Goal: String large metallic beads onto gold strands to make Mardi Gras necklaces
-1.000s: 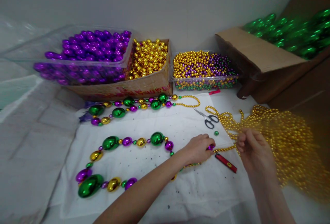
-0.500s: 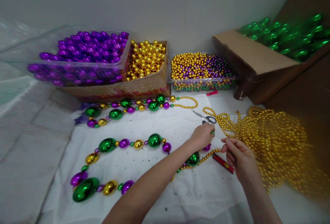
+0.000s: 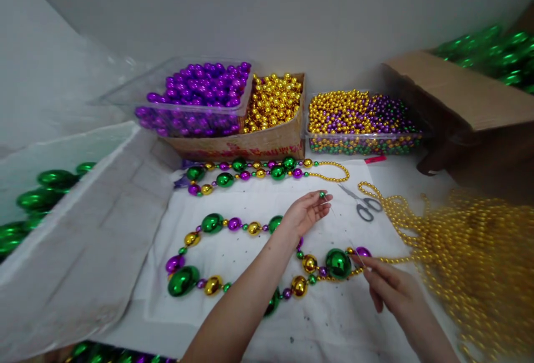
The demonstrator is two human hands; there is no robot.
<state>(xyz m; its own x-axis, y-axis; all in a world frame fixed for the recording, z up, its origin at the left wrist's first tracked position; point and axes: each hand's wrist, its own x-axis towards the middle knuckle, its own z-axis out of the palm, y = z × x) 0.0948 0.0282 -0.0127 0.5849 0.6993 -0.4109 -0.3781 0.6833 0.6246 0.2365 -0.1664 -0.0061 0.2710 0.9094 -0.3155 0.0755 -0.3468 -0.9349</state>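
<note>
My left hand (image 3: 306, 212) is raised over the white cloth, pinching a small green bead (image 3: 322, 194) between thumb and fingertip. A fine strand shows beside that bead. Lower right, my right hand (image 3: 392, 282) has its thumb and forefinger together on a thin pale strand (image 3: 356, 254), too fine to tell thread from wire. Near its fingertips lie a purple bead (image 3: 362, 252) and a large green bead (image 3: 338, 263). These belong to a bead necklace (image 3: 213, 284) looped on the cloth, partly hidden by my left forearm. Grey-handled scissors (image 3: 367, 207) lie between and beyond my hands.
A finished-looking bead string (image 3: 225, 179) lies farther back. Behind it stand a clear bin of purple beads (image 3: 200, 112), a carton of gold beads (image 3: 271, 140) and a tub of small mixed beads (image 3: 362, 136). Gold bead strands (image 3: 467, 257) heap at right, beneath a cardboard box (image 3: 467, 90).
My hands have moved apart, the left one drawing back and turning so its green bead shows. The view has swung left, and the red lighter by my right hand is out of sight.
</note>
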